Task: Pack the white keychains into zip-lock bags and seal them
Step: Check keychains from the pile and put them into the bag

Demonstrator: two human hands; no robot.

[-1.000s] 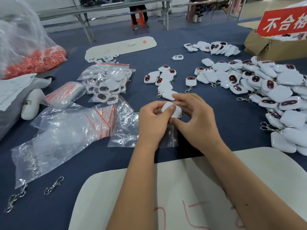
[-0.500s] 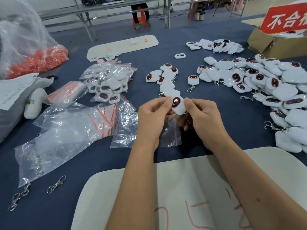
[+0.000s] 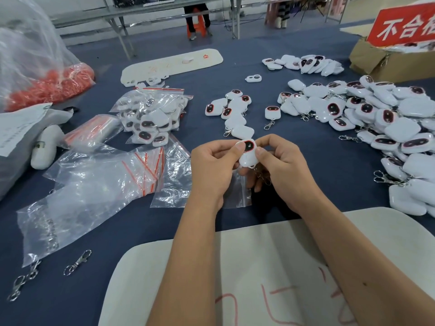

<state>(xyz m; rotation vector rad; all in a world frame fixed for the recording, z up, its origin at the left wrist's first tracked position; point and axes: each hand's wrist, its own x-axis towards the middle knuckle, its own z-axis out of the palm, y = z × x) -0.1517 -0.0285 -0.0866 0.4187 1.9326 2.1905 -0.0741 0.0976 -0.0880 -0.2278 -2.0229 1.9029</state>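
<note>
Above the blue table (image 3: 306,147), the left hand (image 3: 213,165) and right hand (image 3: 280,165) both pinched one white keychain (image 3: 248,152), dark face up, its metal clasp (image 3: 262,175) dangling over what seemed an empty zip-lock bag (image 3: 237,191), partly hidden beneath the hands.

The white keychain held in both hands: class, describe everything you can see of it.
The white keychain is a small, rounded-square piece of glossy white plastic-looking material. Its face carries a dark oval window with a red rim, turned up toward the camera. It is held above the blue table, tilted. The left hand pinches its left edge and the right hand its right edge. A metal clasp on a chain hangs below it, partly hidden by fingers.
</note>
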